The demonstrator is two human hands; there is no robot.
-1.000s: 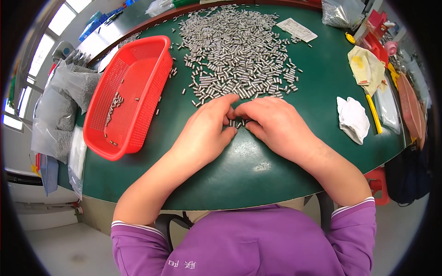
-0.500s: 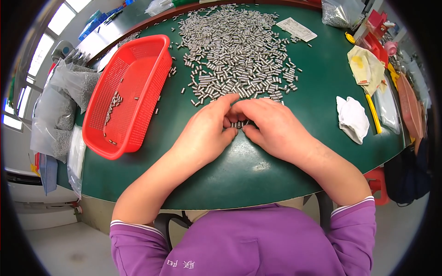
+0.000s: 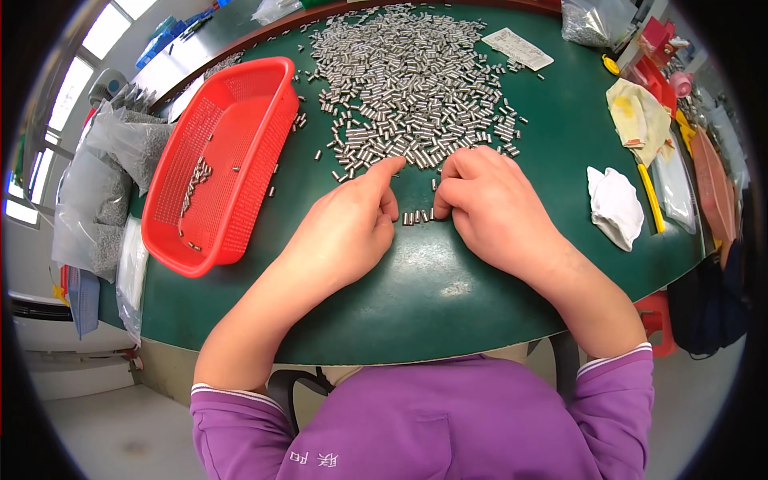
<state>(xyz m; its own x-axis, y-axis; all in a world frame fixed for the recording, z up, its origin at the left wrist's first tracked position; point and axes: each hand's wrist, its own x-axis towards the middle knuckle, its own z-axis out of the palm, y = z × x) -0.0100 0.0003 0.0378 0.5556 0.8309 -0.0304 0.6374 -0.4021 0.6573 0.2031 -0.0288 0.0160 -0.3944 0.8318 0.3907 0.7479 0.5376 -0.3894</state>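
A short row of small metal pins (image 3: 416, 218) stands on the green table between my two hands. My left hand (image 3: 348, 220) lies just left of the row, its fingers curled; whatever they hold, if anything, is hidden. At the row's right end, my right hand (image 3: 496, 208) has bent fingers drawn together, with a pin against the fingertips; the inside of the hand is hidden. One more pin (image 3: 434, 184) lies by the knuckles of that hand. Beyond both hands spreads a large heap of the same shiny metal pins (image 3: 408, 88).
A red perforated basket (image 3: 228, 204) with a few pins stands at the left. Bags of pins (image 3: 108, 184) lie past it. A white cloth (image 3: 614, 208), a yellow stick-like tool (image 3: 650, 198) and a stained cloth (image 3: 638, 120) lie right; a paper slip (image 3: 518, 49) is near the heap.
My hands have moved apart, the left a little to the left and the right to the right. The row of pins that they mostly covered now shows between them.
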